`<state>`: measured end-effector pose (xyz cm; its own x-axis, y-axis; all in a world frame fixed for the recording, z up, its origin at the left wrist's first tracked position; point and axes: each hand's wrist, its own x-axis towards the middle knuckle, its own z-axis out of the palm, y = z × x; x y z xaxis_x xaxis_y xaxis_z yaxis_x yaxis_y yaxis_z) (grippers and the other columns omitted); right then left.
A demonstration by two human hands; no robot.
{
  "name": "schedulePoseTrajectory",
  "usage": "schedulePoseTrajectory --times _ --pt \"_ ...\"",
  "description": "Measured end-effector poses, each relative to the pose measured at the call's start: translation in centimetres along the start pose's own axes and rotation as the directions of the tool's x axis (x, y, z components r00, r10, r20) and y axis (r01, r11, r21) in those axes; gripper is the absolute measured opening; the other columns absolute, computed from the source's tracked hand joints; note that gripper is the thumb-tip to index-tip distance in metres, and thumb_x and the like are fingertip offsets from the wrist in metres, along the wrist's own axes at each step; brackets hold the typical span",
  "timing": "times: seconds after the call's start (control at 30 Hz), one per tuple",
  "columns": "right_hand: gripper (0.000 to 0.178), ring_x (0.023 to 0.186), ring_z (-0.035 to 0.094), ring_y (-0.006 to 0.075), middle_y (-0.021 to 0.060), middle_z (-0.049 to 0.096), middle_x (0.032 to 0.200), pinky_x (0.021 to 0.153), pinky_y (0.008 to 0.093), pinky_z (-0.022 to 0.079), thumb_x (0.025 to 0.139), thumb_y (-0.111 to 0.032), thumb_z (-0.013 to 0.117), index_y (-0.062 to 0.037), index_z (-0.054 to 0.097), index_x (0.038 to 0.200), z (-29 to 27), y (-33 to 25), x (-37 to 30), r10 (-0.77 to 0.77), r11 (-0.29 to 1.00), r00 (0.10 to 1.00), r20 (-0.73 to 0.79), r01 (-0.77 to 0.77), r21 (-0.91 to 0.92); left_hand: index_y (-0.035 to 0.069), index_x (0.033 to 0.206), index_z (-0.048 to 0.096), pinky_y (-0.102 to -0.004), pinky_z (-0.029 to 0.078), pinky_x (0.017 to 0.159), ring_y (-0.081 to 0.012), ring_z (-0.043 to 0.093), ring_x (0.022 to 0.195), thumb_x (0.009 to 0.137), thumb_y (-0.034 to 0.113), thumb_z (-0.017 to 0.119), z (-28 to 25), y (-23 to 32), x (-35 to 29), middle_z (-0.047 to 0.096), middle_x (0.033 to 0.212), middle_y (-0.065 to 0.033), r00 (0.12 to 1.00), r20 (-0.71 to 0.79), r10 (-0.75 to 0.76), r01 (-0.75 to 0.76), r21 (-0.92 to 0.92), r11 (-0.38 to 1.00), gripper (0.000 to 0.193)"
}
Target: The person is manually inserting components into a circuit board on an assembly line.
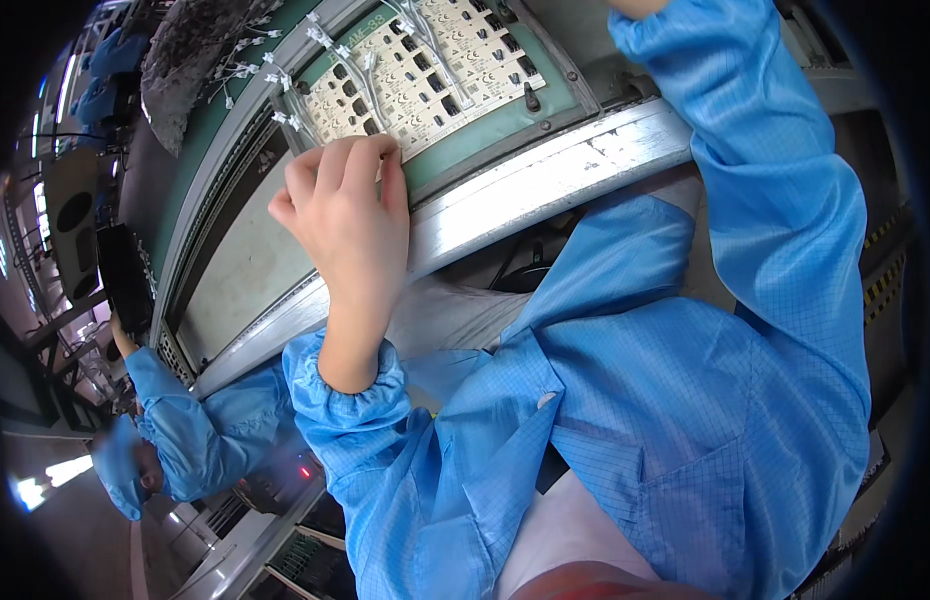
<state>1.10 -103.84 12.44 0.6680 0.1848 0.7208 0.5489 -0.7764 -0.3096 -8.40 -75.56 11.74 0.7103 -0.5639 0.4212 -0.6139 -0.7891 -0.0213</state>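
My left hand (350, 205) is at the near left edge of a panel of pale circuit boards (425, 75). Its fingers are curled and pressed together there; whatever they grip, if anything, is hidden. Black components dot the panel, which lies in a green carrier (560, 103) with a dark frame. Thin white wires (360, 62) with small white connectors run across the boards and hang over the carrier's left side. Of my right hand (640, 6) just a sliver by the cuff shows at the top edge; its fingers are out of the picture.
A metal rail (555, 180) runs along the near side of the line, between the carrier and my lap. More white connectors (247, 70) spread at upper left beside a grey bundle (190, 75). Another person in blue (215, 435) works at the left, an arm reaching toward a black bin (125, 275).
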Motion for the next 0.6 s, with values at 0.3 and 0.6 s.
schedulePoseTrajectory --times 0.3,0.6 --pt "0.020 0.085 0.069 0.0324 0.0137 0.071 0.087 0.079 0.0430 0.053 0.084 -0.018 0.059 -0.0040 0.073 0.084 0.2 0.8 -0.7 -0.047 0.999 0.999 -0.001 0.047 0.006 0.018 0.095 0.074 -0.0408 0.035 0.089 -0.0217 0.061 0.101 0.080 0.014 0.079 0.3 -1.0 -0.5 0.072 0.100 0.0048 1.000 -0.014 -0.006 0.006 -0.002 1.000 0.016" --pt "0.021 0.087 0.071 0.0331 0.0163 0.072 0.091 0.081 0.0410 0.055 0.084 -0.019 0.061 -0.0018 0.073 0.088 0.1 1.1 -0.5 0.058 0.998 0.997 0.054 -0.059 0.024 0.013 0.097 0.074 -0.0423 0.035 0.091 -0.0223 0.061 0.102 0.079 0.010 0.077 0.5 -0.9 -0.7 0.069 0.099 0.0029 0.988 -0.051 0.149 -0.144 0.088 0.986 0.018"
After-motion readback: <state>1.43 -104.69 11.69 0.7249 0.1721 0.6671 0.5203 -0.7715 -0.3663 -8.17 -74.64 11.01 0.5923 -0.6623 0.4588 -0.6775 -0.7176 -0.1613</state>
